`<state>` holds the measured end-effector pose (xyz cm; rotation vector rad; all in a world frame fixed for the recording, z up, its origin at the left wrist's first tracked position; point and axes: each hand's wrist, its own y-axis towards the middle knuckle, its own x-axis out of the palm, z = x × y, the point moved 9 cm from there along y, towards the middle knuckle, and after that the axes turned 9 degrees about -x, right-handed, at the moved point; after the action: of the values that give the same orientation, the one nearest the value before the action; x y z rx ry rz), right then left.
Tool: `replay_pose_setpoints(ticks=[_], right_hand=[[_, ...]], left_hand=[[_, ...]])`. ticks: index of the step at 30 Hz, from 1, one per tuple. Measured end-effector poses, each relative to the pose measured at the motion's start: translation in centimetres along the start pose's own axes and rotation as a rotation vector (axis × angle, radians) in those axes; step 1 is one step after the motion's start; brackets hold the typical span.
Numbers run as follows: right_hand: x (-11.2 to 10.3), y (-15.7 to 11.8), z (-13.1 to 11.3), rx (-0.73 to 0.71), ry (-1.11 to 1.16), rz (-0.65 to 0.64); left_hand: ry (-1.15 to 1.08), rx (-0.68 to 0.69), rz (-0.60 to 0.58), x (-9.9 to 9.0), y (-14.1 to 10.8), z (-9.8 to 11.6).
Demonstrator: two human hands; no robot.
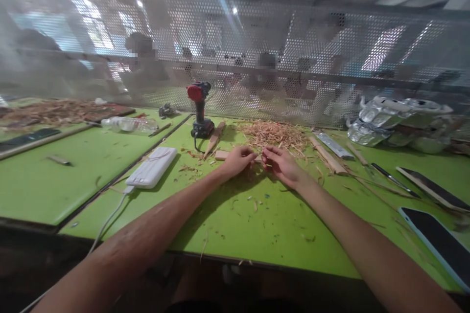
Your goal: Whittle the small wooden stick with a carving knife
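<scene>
My left hand (240, 160) is closed, thumb and fingers pressed together, above a flat wooden strip (221, 155) on the green table (257, 234). Close to its right, my right hand (281, 164) also has its fingers pinched together. Whatever is between the fingertips of either hand is too small to make out. Behind the hands lies a pile of thin wood shavings (273, 133). A red and black cordless drill (200, 107) stands upright to the left of the pile, beside a pointed wooden piece (215, 140).
A white power bank (152, 167) with a cable lies left. At right are a wooden stick (328, 155), a brush (394, 180), a phone (438, 244) and foil-like bags (396, 120). A perforated screen (257, 83) stands behind; a plastic bottle (128, 124) is farther left.
</scene>
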<state>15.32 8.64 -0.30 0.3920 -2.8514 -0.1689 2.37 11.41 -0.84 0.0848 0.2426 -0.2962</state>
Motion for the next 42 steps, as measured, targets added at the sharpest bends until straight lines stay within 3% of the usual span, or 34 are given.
replay_pose_setpoints(ticks=[6, 15, 20, 25, 34, 42], right_hand=[[0.0, -0.3, 1.0, 0.05, -0.083, 0.04], [-0.4, -0.4, 0.8, 0.047, -0.093, 0.099], [-1.0, -0.3, 0.9, 0.053, -0.101, 0.161], [-0.8, -0.3, 0.8, 0.048, -0.088, 0.133], [-0.1, -0.3, 1.0, 0.039, 0.011, 0.08], [0.1, -0.5, 0.8, 0.058, -0.047, 0.046]], left_hand=[[-0.029, 0.118, 0.035, 0.0, -0.1, 0.8], [0.129, 0.198, 0.095, -0.2, -1.2, 2.0], [0.232, 0.372, 0.22, -1.0, -2.3, 4.0], [0.332, 0.506, 0.24, -1.1, -2.8, 4.8], [0.309, 0.389, 0.169, -0.7, -2.2, 4.2], [0.085, 0.192, 0.126, -1.0, -1.5, 2.4]])
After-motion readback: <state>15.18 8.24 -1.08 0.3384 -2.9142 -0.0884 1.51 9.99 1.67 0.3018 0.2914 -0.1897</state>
